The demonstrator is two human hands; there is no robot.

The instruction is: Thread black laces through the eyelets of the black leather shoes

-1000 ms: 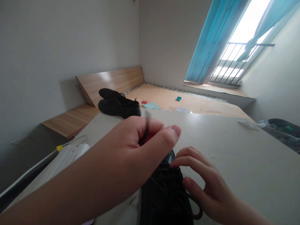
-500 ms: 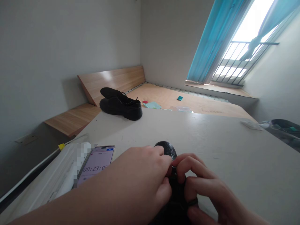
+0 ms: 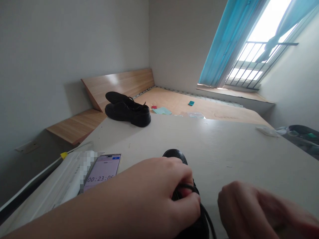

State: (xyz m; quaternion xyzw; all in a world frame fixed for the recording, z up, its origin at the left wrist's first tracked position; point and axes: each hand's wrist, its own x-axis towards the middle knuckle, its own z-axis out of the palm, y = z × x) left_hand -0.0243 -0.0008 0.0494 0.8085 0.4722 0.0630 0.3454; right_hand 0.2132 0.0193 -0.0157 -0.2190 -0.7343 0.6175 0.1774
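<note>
A black leather shoe (image 3: 174,154) stands on the white table in front of me, toe pointing away. Much of it is hidden by my left hand (image 3: 164,192), which lies across it with thumb and fingers closed on a black shoelace (image 3: 207,214). The lace loops out past the thumb and trails down the shoe's right side to the bottom edge. To the right, apart from the shoe, my right hand (image 3: 251,209) is curled with its back to me. Whatever its fingers grip, if anything, is hidden, and the hand is slightly blurred.
A pair of black lace-up shoes (image 3: 129,114) rests at the table's far left. A phone (image 3: 103,169) showing a timer lies left, beside a clear plastic package (image 3: 67,179). Behind the table (image 3: 239,146) is a wooden bed board (image 3: 171,97); a bin (image 3: 305,134) stands right.
My right hand has pulled away from the shoe toward the lower right. My left hand has shifted slightly right and down, and a lace loop now shows in its grip.
</note>
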